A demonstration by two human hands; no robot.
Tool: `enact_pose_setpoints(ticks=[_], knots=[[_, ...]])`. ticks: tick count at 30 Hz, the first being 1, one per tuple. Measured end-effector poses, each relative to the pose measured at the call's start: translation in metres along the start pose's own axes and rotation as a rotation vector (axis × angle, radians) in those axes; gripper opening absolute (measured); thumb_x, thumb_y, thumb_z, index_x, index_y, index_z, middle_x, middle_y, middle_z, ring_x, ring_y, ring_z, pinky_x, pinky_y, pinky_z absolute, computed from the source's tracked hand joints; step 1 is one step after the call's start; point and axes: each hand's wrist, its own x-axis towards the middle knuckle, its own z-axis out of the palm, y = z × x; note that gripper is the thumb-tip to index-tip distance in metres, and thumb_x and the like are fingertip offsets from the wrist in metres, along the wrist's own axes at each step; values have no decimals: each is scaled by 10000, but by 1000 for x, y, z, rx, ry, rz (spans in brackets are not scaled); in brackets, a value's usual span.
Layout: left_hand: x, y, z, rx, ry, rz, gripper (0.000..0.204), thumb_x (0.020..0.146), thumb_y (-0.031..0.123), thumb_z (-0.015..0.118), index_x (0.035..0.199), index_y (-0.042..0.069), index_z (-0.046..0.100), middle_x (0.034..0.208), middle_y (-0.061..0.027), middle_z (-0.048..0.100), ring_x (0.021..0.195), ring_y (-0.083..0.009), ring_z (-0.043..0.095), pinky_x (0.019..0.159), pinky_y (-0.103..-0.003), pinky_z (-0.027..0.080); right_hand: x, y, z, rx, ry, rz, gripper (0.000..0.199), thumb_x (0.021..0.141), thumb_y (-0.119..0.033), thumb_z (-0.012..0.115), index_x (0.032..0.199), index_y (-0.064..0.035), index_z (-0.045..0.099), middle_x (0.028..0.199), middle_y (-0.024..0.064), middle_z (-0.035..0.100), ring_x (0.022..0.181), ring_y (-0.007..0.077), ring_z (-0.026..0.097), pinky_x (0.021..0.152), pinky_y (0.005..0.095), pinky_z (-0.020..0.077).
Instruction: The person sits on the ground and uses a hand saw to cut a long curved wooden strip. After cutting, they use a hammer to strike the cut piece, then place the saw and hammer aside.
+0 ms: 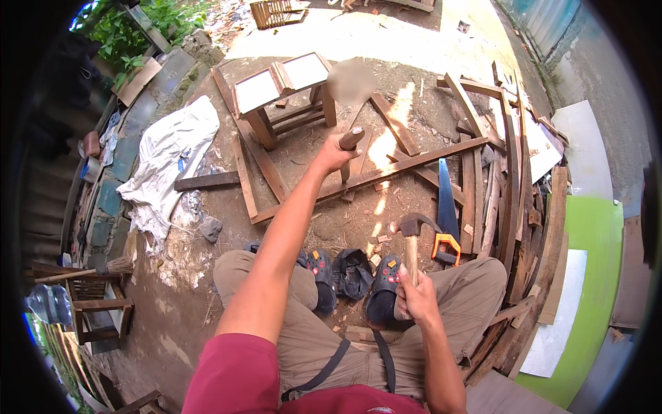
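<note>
My left hand (pixel 332 154), reached out ahead, is wrapped round the upper end of a short wooden post (pixel 352 138). Its lower end shows below my fingers, by a long wooden beam (pixel 407 164) that lies aslant across the ground; whether the two are joined I cannot tell. In my right hand (pixel 418 299), above my right shoe, is a claw hammer (pixel 412 252), gripped by its wooden handle with the head up. Beyond my left hand stands a small wooden frame (pixel 261 128) with white panels on top. A handsaw (pixel 447 207) with an orange handle lies right of the hammer.
Lumber (pixel 512 172) is heaped along the right side, beside a green panel (pixel 586 228). More loose beams (pixel 262 162) lie ahead. A white cloth (pixel 176 148) and a stone (pixel 210 228) are on the left, with a broom (pixel 117 266) and a wooden stool (pixel 103 304) nearer.
</note>
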Motion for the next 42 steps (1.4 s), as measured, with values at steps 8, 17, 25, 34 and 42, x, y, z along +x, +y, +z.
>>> enact_pose_setpoints(ticks=[8,17,25,34,42], knots=[[4,-18,9,-127,117,162,219,808,118,803,983,22,713,790,66,626,737,-45,530,651,-255,452,72,-43,40,-43,-15,-373,184,1013,-145,586,907,-63,458,624,-3,483,406,83,445,369,253,374],[5,-27,5,-142,137,32,233,763,56,736,990,10,716,836,7,697,798,-53,588,712,-275,498,130,-125,74,-441,134,-515,281,1014,-256,616,894,-2,603,644,1,516,591,68,471,518,291,395],[7,-35,5,-128,194,28,236,802,99,802,1003,16,710,797,68,609,741,-39,522,643,-259,452,112,-153,84,-687,152,-742,358,1029,-338,579,1022,18,615,638,168,553,579,223,548,590,391,459],[6,-42,2,-135,167,-13,278,776,53,821,1032,24,717,885,67,644,803,-51,544,701,-265,471,68,-185,96,-590,87,-846,383,1054,-334,551,968,38,595,658,46,525,612,101,483,559,316,425],[14,-27,19,-267,168,35,377,769,7,805,1137,44,733,930,50,695,823,-60,597,738,-269,506,123,-168,74,-952,164,-812,442,1021,-358,566,898,66,564,729,324,604,725,497,621,656,520,471]])
